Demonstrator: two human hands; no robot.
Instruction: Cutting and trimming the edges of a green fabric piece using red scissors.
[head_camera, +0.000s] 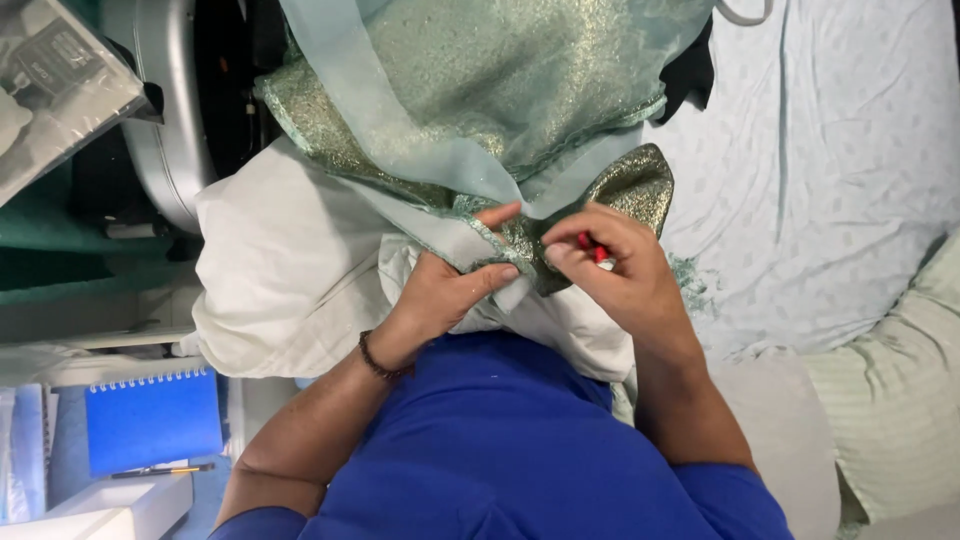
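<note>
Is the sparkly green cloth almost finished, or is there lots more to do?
Hard to say what is finished: no completed part shows clearly. In hand now: the left hand pinches the edge of the glittery green fabric while the right hand works at it with a small red tool. Much fabric lies bunched above, so plenty may remain.

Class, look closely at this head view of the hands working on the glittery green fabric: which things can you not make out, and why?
- Small red tool in the right hand: its fingers cover most of it.
- Seam edge pinched by the left hand: hidden under the fingers.
- Glittery green fabric: cut off by the top edge.
- Grey machine: its far end is cut off at the top.
</note>
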